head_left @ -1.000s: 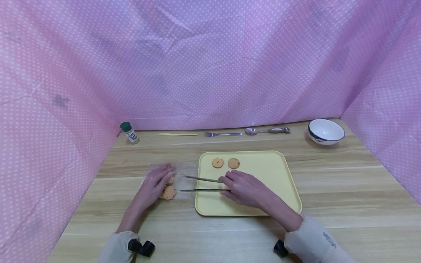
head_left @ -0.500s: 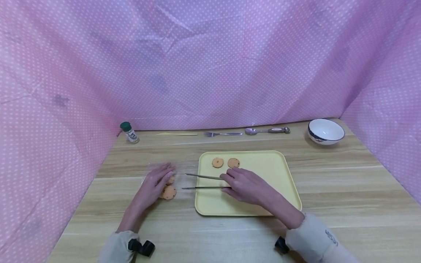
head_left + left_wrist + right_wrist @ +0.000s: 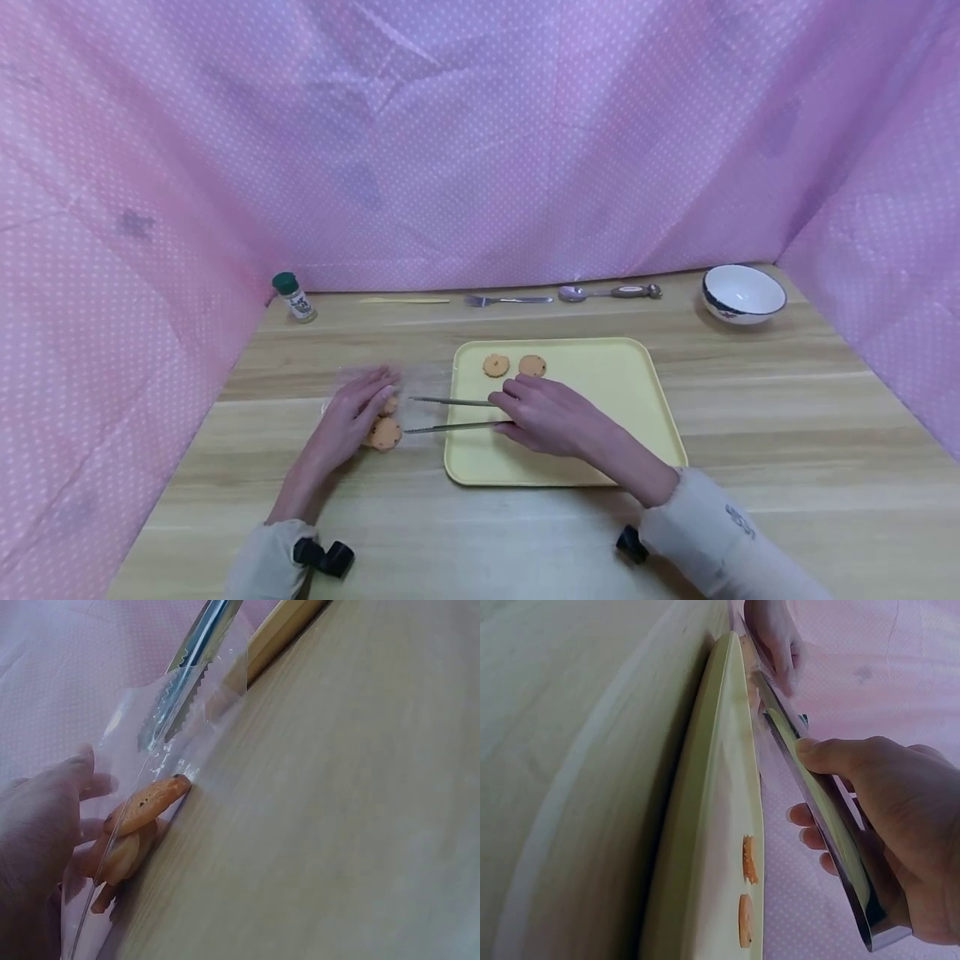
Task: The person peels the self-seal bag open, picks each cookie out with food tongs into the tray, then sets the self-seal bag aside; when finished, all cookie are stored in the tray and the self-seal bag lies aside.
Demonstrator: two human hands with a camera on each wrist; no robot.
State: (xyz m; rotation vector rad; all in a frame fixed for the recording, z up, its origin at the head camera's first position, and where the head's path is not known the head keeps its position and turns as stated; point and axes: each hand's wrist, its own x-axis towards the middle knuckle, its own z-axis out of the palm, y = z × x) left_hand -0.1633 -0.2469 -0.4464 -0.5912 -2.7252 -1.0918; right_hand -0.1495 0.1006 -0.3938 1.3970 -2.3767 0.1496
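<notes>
Pinched by my left hand (image 3: pixel 348 417), a clear plastic bag (image 3: pixel 225 660) has its mouth toward the tray, with several round cookies (image 3: pixel 386 434) inside. My fingers show through the film in the left wrist view, close beside the cookies (image 3: pixel 150 802). My right hand (image 3: pixel 551 417) grips metal tongs (image 3: pixel 461 427) between thumb and fingers. The two arms of the tongs stand apart, and their toothed ends (image 3: pixel 161 712) reach into the bag's mouth, short of the cookies. Nothing lies between those ends. A scalloped cookie (image 3: pixel 496 365) and a smoother round cookie (image 3: pixel 532 365) lie on the pale yellow tray (image 3: pixel 615 358).
Along the back of the wooden table (image 3: pixel 405 533) are a green-capped shaker (image 3: pixel 294 297), a yellowish knife (image 3: pixel 405 300), a fork (image 3: pixel 508 300) and a spoon (image 3: pixel 609 292). A white bowl (image 3: pixel 744 294) stands at back right. Pink dotted cloth (image 3: pixel 480 150) hangs behind.
My right hand has moved the tongs slightly left, bringing their ends nearer the cookies in the bag. My left hand keeps its place. The head view has tipped slightly.
</notes>
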